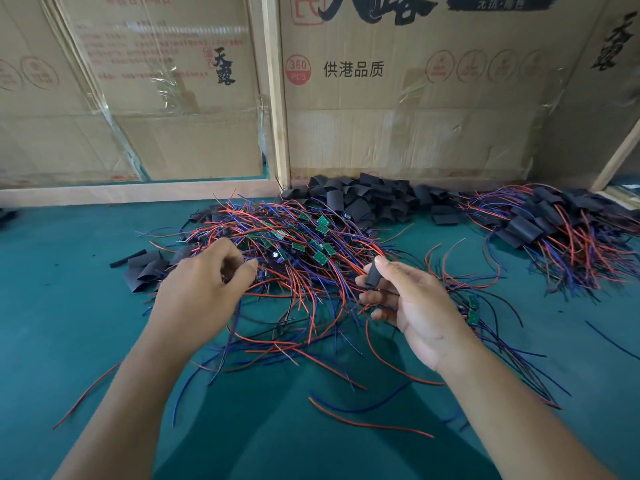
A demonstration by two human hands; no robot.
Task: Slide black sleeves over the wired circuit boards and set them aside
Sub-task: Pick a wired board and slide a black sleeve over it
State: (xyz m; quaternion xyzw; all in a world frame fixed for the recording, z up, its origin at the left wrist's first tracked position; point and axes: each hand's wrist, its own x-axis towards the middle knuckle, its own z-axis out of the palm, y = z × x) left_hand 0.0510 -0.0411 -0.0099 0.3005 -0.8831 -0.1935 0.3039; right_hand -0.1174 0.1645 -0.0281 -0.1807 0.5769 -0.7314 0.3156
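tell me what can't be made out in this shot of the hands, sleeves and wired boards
Head view only:
- Left hand: its own back hides the fingertips, so whether it grips a wire or board is unclear.
- Right hand: pinches a black sleeve; the sleeve's lower end is behind the fingers.
- Boards in the central wire pile: too small and tangled to count.
- Sleeved pile: cut off by the right edge.
- Red print on the cardboard boxes: blurred.

Bright even light, soft shadows, wide-angle bending at edges.

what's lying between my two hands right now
In the head view, tangled red and blue wires from the circuit board pile fill the stretch between the left hand and right hand.
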